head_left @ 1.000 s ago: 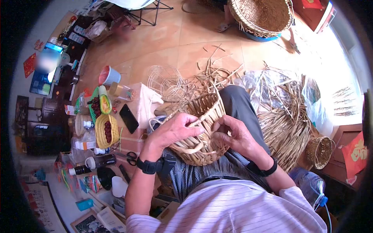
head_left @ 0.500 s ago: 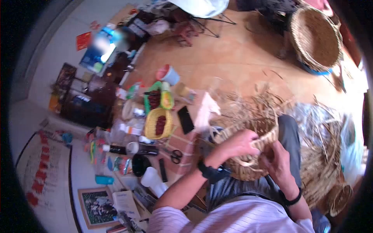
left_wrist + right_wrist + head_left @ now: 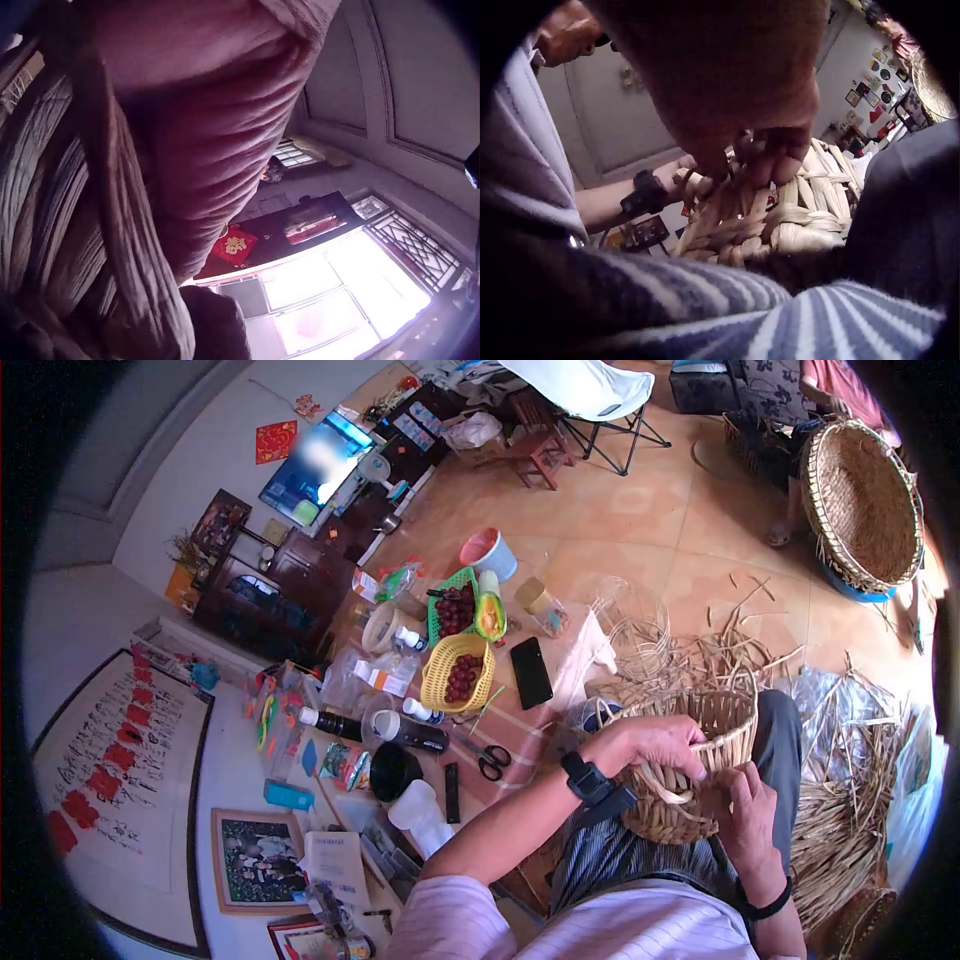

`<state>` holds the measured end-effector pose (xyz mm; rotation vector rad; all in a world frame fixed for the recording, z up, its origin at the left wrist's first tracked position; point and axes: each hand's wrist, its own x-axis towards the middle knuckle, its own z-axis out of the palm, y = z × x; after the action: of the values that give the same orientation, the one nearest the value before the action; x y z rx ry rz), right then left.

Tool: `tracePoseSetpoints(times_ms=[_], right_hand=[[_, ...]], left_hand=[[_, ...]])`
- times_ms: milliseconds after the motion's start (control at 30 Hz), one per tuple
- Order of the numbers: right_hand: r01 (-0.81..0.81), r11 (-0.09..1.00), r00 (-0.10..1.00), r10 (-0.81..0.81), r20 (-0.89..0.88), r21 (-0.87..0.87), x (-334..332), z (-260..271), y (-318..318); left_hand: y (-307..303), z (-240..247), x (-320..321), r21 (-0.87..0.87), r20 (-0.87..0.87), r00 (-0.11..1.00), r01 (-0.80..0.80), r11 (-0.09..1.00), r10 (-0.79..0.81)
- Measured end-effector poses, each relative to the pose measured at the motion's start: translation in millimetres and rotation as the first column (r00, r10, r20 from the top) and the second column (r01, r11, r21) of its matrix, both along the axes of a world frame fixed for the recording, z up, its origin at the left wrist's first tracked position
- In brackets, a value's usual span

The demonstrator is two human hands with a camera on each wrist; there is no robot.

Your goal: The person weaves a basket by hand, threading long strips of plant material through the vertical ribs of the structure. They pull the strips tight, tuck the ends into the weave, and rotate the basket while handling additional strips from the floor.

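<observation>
A woven straw basket [image 3: 668,819] rests on the person's lap, its open top facing away. The left hand [image 3: 660,743] grips the basket's near rim, fingers curled over it. At the basket's right side the right hand [image 3: 745,810] has its fingertips bent against the weave; in the right wrist view these fingers [image 3: 784,161] pinch at the strands [image 3: 810,214], and the exact strand is hidden. Close woven strands [image 3: 135,225] fill the left part of the left wrist view, beside the left hand [image 3: 202,127].
Left of the lap a low table holds a yellow basket [image 3: 457,673] of fruit, a phone [image 3: 531,673], scissors [image 3: 494,762] and bottles. Loose straw [image 3: 840,840] lies on the floor at right, with a wire-like frame [image 3: 630,622] ahead. A large woven basket [image 3: 865,510] stands farther back.
The head view has swung left, so the basket and hands appear farther right and lower. Both hands remain at the basket, the right fingers slightly shifted against its side.
</observation>
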<state>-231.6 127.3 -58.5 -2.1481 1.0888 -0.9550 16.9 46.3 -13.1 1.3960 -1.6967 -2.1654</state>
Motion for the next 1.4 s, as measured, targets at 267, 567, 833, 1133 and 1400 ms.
tracePoseSetpoints(times_ms=[267,567,833,1133,1400], right_hand=[[0.01,0.976,1.0,-0.014,-0.016,-0.217,-1.1,0.5,-4.0],[0.022,0.939,0.996,-0.052,-0.079,-0.343,2.5,-3.3,-1.8],[0.07,0.966,0.991,-0.096,-0.094,-0.249,5.8,0.7,0.9],[0.056,0.983,0.994,-0.072,-0.084,-0.177,10.5,20.5,1.4],[0.067,0.984,0.995,-0.078,-0.061,-0.167,10.6,10.7,4.3]], left_hand=[[-3.1,-9.0,0.6,0.141,-0.114,0.993,-0.008,0.99,0.024],[3.0,-3.4,2.1,0.195,-0.116,0.984,-0.109,0.975,0.133],[-3.8,-8.0,-9.8,-0.381,0.054,0.995,0.094,0.92,-0.079],[2.7,-6.6,-9.6,-0.367,0.066,0.997,0.071,0.928,-0.05],[2.8,-21.9,-1.5,-0.233,-0.107,0.994,0.0,0.972,-0.026]])
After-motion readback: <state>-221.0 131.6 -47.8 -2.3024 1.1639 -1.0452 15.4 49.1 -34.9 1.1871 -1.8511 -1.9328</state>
